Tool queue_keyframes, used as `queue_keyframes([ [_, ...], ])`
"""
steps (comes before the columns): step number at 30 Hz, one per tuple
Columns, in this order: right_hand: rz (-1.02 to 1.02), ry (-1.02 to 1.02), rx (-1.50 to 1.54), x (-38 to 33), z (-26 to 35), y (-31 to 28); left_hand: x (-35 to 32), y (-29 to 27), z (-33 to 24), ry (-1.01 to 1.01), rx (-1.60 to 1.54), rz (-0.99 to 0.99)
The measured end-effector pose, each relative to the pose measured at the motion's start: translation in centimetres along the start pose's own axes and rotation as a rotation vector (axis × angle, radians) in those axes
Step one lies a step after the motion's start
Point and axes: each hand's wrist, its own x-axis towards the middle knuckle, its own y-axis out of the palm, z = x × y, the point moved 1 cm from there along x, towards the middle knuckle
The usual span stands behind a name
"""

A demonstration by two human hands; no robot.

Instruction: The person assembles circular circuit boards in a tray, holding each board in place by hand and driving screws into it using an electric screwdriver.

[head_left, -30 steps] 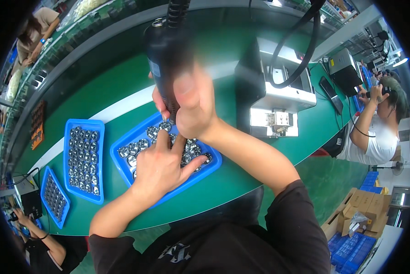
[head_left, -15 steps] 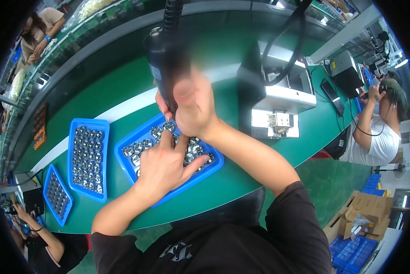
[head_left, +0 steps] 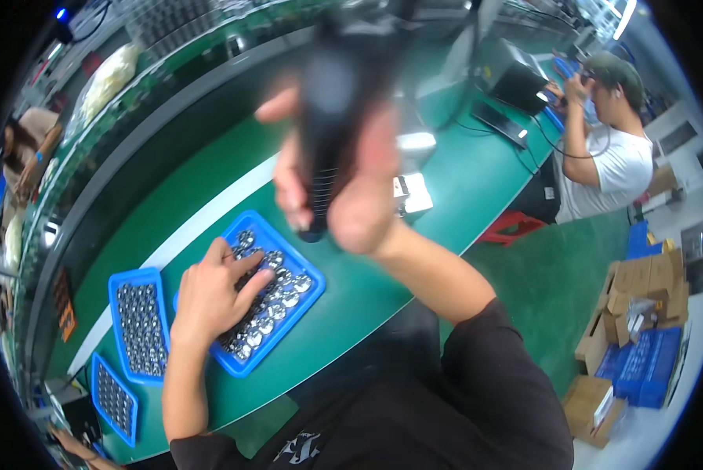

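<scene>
My right hand (head_left: 371,200) is wrapped round a black electric screwdriver (head_left: 336,110), blurred and held upright above the bench, apart from the parts below. Its lower end has a ribbed section. To the left, my left hand (head_left: 209,296) reaches over a blue tray (head_left: 314,291) filled with shiny round metallic parts (head_left: 275,311). Its index finger and thumb are stretched out and apart, the fingertips at the parts in the tray's upper half. The hand covers the tray's left side, and its other fingers are partly hidden.
Two more blue trays of similar parts, one larger (head_left: 115,301) and one smaller (head_left: 134,429), stand at the left. A white and silver device (head_left: 416,194) is partly hidden behind my right hand. Beyond sits a co-worker (head_left: 602,160). Cardboard boxes (head_left: 641,282) stand at the right.
The view has swung, shifting the bench. My right hand has lifted the electric screwdriver off the parts. My left hand has drawn apart from the right and stays over the tray.
</scene>
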Motion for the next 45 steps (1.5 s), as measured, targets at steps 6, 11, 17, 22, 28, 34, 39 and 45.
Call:
queue_keyframes([
  [6, -0.170, -0.117, -0.201, -0.5, 6.9, -6.0, 0.4, -0.8, 1.0, 0.231, 0.077, -0.019],
  [11, -0.125, -0.115, -0.240, -0.3, 4.8, -7.6, 0.9, -0.5, 2.1, 0.295, 0.079, -0.016],
  [17, -0.160, -0.038, -0.096, -0.7, 2.8, -8.6, 0.6, 0.0, 3.2, 0.268, -0.030, 0.027],
  [22, -0.100, 0.101, -0.019, -1.8, 3.0, -6.5, 0.4, 0.8, 3.5, 0.290, -0.155, -0.057],
  [28, 0.218, -0.028, 0.255, -1.7, 2.8, -0.2, 0.3, 1.4, 2.7, 0.238, -0.143, -0.118],
  [34, 0.356, 0.114, -0.002, 0.9, -0.9, 3.8, 0.0, 1.0, 2.9, 0.316, -0.175, -0.232],
  [39, 0.302, 0.203, 0.078, 1.4, -4.7, 4.3, -0.5, 1.2, 2.9, 0.262, -0.198, -0.236],
  [45, 0.316, 0.186, 0.118, 1.8, -6.7, 3.7, -0.5, 1.3, 3.5, 0.179, -0.250, -0.162],
])
